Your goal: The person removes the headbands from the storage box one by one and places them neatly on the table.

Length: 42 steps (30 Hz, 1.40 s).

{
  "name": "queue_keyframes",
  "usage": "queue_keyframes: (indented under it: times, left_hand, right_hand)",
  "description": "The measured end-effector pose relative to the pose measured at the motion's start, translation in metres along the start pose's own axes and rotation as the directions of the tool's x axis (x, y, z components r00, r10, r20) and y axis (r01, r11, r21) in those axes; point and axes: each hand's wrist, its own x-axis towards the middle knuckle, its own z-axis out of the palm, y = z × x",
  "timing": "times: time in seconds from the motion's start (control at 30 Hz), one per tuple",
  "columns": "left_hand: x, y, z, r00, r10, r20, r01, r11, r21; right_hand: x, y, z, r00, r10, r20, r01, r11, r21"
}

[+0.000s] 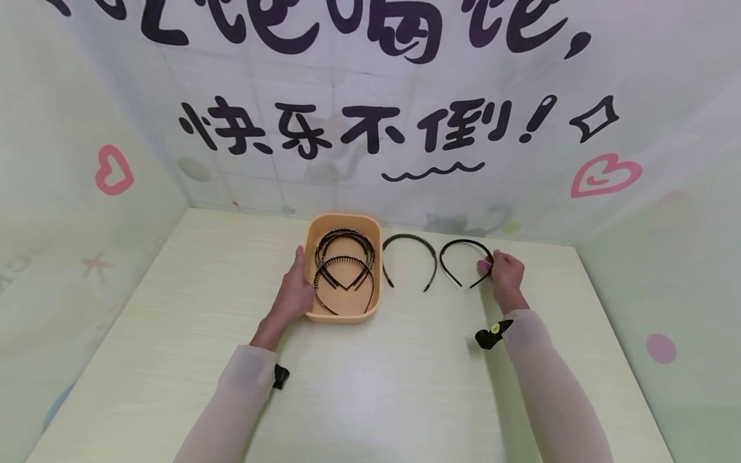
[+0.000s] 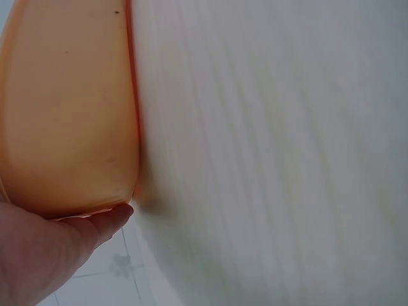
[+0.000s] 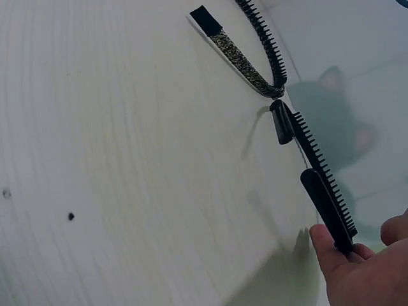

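My left hand (image 1: 295, 288) holds the left side of an orange plastic box (image 1: 343, 319). In the left wrist view, fingers (image 2: 108, 224) lie along the box's outer wall (image 2: 70, 121), close to the table. Several dark toothed headbands (image 1: 345, 260) lie inside the box, overlapping one another. To its right, a black headband (image 1: 466, 242) has its right side held by my right hand (image 1: 506, 273). The right wrist view shows this headband (image 3: 325, 197) side-on, teeth outward, in the fingers. Between box and black headband lies a patterned toothed headband (image 1: 434, 257), its ends toward me.
A pale wood-grain table (image 1: 393, 386) carries everything. Behind it rises a printed fabric wall (image 1: 324, 186) with large dark lettering, close to the headbands. Similar sheets flank the table at left and right. Dark wrist devices (image 1: 492, 334) sit beside both sleeves.
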Motion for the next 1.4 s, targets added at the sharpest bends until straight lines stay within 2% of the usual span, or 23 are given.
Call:
queue_keyframes:
  times: [0.23, 0.53, 0.87, 0.97, 1.13, 1.27, 1.4]
  left_hand:
    - [0.0, -0.001, 0.0, 1.0, 0.012, -0.001, -0.012, 1.0, 0.01]
    - [0.0, -0.001, 0.0, 1.0, 0.008, -0.002, -0.008, 1.0, -0.001]
    - [0.0, 0.0, 0.0, 1.0, -0.001, -0.006, 0.001, 1.0, -0.005]
    - [-0.001, 0.001, 0.0, 1.0, -0.003, -0.008, 0.003, 1.0, 0.001]
    - [-0.001, 0.001, 0.0, 1.0, 0.001, -0.004, -0.001, 1.0, 0.0]
    - [-0.001, 0.001, 0.0, 1.0, 0.002, -0.001, -0.002, 1.0, 0.001]
    - [-0.001, 0.001, 0.0, 1.0, -0.004, 0.002, 0.004, 1.0, -0.003]
  right_hand:
    - [-0.001, -0.005, 0.001, 0.999, 0.028, 0.033, -0.025, 0.995, -0.1]
    - [-0.003, -0.005, 0.001, 0.999, -0.016, 0.047, 0.027, 0.967, -0.253]
    - [-0.003, -0.004, 0.001, 0.998, 0.003, 0.058, 0.009, 0.98, -0.199]
    - [-0.005, -0.004, 0.0, 0.999, -0.041, 0.032, 0.048, 0.968, -0.244]
    - [-0.012, -0.001, 0.001, 0.987, -0.15, 0.049, 0.157, 0.913, -0.377]
    - [-0.019, -0.001, 0.008, 0.976, -0.201, 0.082, 0.217, 0.895, -0.389]
    - [-0.025, -0.001, 0.018, 0.967, -0.217, 0.132, 0.251, 0.897, -0.363]
